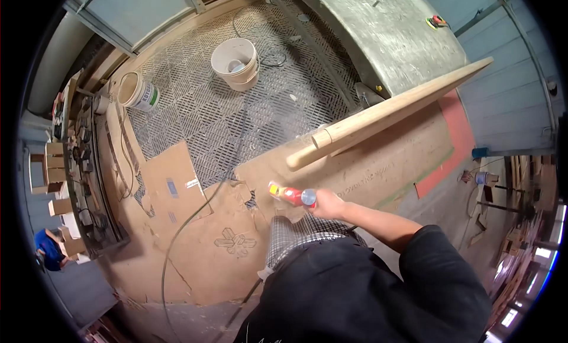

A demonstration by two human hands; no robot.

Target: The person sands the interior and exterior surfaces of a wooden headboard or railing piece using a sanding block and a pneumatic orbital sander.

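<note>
My right hand (pixel 328 204) reaches in from the right and is closed around a red hand-held thing (pixel 293 195) with a yellow front and a round grey end. Its exact kind does not show clearly. It is held in front of my legs, above the cardboard (pixel 231 218) on the floor. Just beyond it, a long pale wooden piece (pixel 402 106) with a rounded near end stretches toward the upper right. My left hand is out of sight.
Two white buckets (pixel 236 76) (pixel 139 93) stand on the grey slatted mat (pixel 183 100). A metal-topped table (pixel 396 41) at the upper right carries a sander (pixel 436 22). A dark hose (pixel 188 218) crosses the floor. Cluttered shelving (pixel 89 165) lines the left; a person in blue (pixel 50 248) is there.
</note>
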